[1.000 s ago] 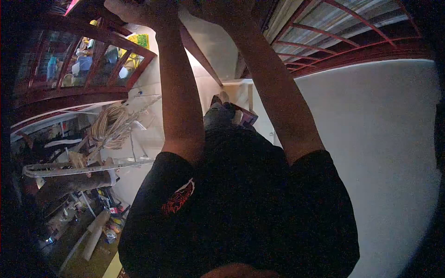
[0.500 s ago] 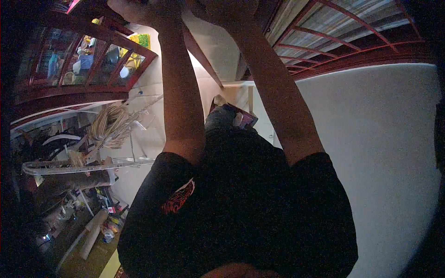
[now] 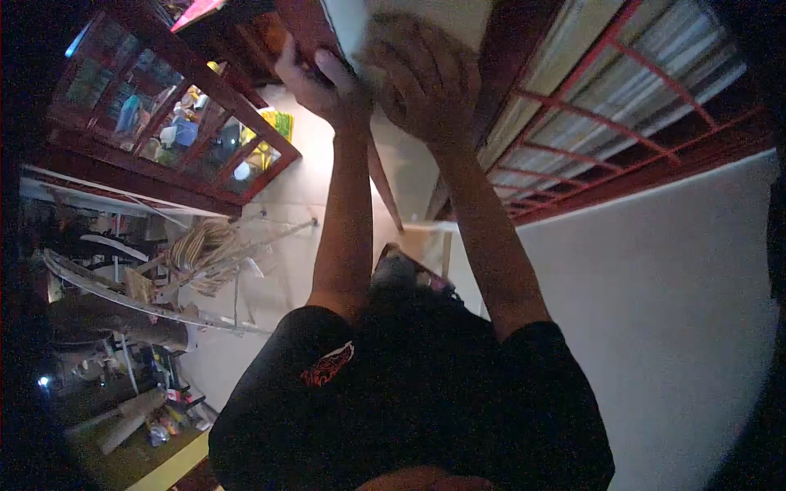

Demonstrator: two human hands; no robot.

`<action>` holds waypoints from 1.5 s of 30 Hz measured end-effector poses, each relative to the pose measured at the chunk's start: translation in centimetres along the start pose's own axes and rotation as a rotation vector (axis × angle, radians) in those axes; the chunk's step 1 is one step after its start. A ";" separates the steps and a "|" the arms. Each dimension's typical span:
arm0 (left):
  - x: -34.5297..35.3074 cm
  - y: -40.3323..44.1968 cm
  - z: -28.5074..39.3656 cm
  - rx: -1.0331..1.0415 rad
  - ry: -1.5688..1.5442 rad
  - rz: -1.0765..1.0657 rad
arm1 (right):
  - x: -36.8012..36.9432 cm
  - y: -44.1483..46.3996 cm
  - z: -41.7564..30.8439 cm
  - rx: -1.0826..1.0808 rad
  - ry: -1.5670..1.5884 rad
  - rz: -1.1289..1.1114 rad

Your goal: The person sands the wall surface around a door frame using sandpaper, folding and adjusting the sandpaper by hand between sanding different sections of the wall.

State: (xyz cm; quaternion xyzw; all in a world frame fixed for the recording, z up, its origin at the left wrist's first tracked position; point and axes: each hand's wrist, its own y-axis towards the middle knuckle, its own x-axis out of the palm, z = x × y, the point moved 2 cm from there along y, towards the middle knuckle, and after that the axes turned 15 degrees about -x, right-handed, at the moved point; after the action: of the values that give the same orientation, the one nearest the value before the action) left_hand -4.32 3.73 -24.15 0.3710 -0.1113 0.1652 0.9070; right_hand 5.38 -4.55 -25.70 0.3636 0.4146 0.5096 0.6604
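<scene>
Both my arms reach up to a tall pale panel (image 3: 409, 176) with a dark red wooden edge (image 3: 315, 24). My left hand (image 3: 327, 86) is at that edge, its thumb on one side and its fingers on the other, closed around the wood. Against the pale face of the panel is my right hand (image 3: 426, 82), its fingers apart and slightly bent, blurred by motion. Nothing shows in the right hand, and I cannot tell whether its fingertips press the surface.
A red-framed glass cabinet (image 3: 164, 114) holds assorted items at the left. Below it stand a rack with a striped cloth bundle (image 3: 205, 250) and clutter on the floor. A red grille (image 3: 614, 98) is at upper right, above a plain wall (image 3: 647, 303).
The view has tilted upward, so both hands now show fully. The right hand's fingers have come into sight on the panel, and the left hand is at the red edge.
</scene>
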 end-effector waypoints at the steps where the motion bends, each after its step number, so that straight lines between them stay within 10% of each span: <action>1: 0.0 0.1 -0.3 0.035 0.037 -0.017 | 0.6 -0.4 0.1 -0.002 -0.025 0.064; 23: -0.5 2.9 -0.7 -0.078 0.037 -0.423 | -0.9 0.8 -0.2 -0.009 -0.258 -0.208; 31: -0.2 2.5 -3.4 -0.439 -0.238 -0.717 | -1.8 5.7 1.1 0.069 -0.216 -0.374; 45: -0.2 3.3 -3.0 -0.331 -0.110 -0.649 | -0.7 2.4 0.1 -0.007 -0.255 -0.361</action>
State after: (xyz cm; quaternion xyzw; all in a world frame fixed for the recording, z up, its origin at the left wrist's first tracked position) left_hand -5.51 7.99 -24.23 0.2437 -0.0615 -0.1716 0.9526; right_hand 4.44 -4.67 -23.37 0.3427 0.3842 0.3345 0.7893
